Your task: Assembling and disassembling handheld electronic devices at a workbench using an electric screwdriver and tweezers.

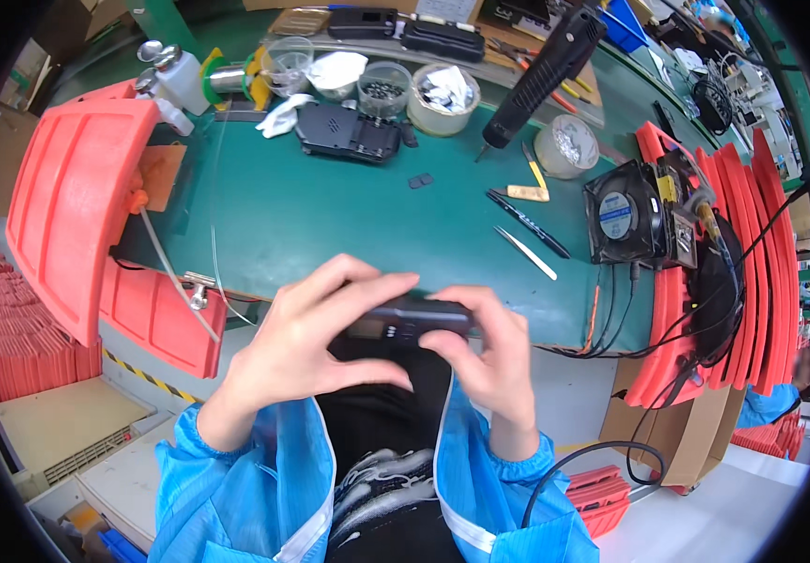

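A small black handheld device (403,321) with little light marks on its face is in front of my body, at the near edge of the bench. My right hand (494,352) grips its right end between thumb and fingers. Around its left end, my left hand (306,328) is open, thumb well below and fingers along the upper edge; whether they touch it I cannot tell. Beyond on the green bench lie white tweezers (527,253), a black pen (529,223) and a yellow-handled knife (528,191). A larger black casing (347,133) rests further back.
A black power screwdriver (546,80) hangs point down over the bench. Tubs (443,98) and white bottles (180,78) line the back. At right are a fan (619,214), cables and red trays (762,263). Red panels (76,206) stand at left.
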A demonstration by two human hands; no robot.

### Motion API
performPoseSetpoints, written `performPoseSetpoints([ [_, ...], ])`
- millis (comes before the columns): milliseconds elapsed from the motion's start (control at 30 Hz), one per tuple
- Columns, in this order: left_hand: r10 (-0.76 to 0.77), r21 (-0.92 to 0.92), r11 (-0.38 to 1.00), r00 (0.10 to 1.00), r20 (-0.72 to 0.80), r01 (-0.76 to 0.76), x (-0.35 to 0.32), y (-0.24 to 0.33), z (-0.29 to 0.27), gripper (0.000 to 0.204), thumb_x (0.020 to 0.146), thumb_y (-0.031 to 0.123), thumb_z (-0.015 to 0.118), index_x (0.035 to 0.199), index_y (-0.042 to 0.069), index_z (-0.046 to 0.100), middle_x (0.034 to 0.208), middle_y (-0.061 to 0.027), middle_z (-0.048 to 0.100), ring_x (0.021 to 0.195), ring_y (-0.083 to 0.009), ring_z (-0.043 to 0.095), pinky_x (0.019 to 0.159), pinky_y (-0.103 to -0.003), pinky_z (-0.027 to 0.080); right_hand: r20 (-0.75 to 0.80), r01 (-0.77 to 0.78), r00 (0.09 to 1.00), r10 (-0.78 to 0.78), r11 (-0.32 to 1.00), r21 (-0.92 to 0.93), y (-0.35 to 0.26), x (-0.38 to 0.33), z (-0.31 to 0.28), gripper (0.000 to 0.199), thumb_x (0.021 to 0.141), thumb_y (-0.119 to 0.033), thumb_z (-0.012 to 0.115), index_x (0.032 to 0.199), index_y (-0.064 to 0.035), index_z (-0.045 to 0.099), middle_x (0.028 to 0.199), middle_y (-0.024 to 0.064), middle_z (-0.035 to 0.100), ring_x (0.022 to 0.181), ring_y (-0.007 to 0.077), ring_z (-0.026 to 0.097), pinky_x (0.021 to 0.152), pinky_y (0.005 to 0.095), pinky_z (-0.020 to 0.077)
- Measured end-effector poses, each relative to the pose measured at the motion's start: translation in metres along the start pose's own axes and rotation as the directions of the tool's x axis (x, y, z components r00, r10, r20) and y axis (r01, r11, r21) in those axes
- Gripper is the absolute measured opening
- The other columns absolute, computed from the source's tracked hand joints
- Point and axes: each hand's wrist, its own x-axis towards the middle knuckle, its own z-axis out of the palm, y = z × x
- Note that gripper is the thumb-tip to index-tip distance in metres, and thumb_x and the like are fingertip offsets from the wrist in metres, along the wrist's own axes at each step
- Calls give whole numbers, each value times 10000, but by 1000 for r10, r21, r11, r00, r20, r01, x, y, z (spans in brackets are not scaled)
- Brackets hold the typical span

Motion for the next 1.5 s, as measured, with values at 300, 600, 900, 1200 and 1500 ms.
performPoseSetpoints([
  [300,-144,-219,954,952,269,206,24,-3,45,844,796,301,874,1512,23,526,1230,-165,585,1097,-364,590,960,-447,490,258,469,881,-396,668,-578,8,30,-94,400,840,-97,831,1208,4,712,1220,196,722,1086,316,700,932,369,555],
  [600,-21,61,998,995,100,15,28,-29,74,764,801,155,846,1490,36,537,1308,-160,555,1227,-369,534,1113,-505,442,-498,98,803,-327,897,-431,32,176,-84,677,1003,-234,743,1485,105,410,1264,189,675,1098,194,680,945,296,531],
  [900,-23,-13,1000,1000,2,23,26,-33,78,740,717,153,887,1403,52,629,1276,-133,598,1200,-367,572,1162,-544,434,-500,333,827,-255,940,72,0,146,-72,374,1019,-225,719,1277,-15,547,810,50,623,685,121,589,640,258,467],
  [1200,-38,28,999,999,-28,39,26,-36,82,731,676,155,890,1359,41,657,1286,-132,617,1182,-381,586,1129,-544,468,-222,430,903,-368,753,498,-9,74,-88,869,920,-817,521,1287,-30,559,731,33,547,572,144,493,583,301,422],
  [1500,-65,33,997,998,-26,66,25,-33,82,719,680,149,883,1353,37,658,1283,-136,617,1188,-386,586,1122,-531,476,-164,419,903,-397,732,537,8,77,-68,1136,783,-1022,355,1306,-29,532,638,39,523,509,155,472,485,319,387],
])
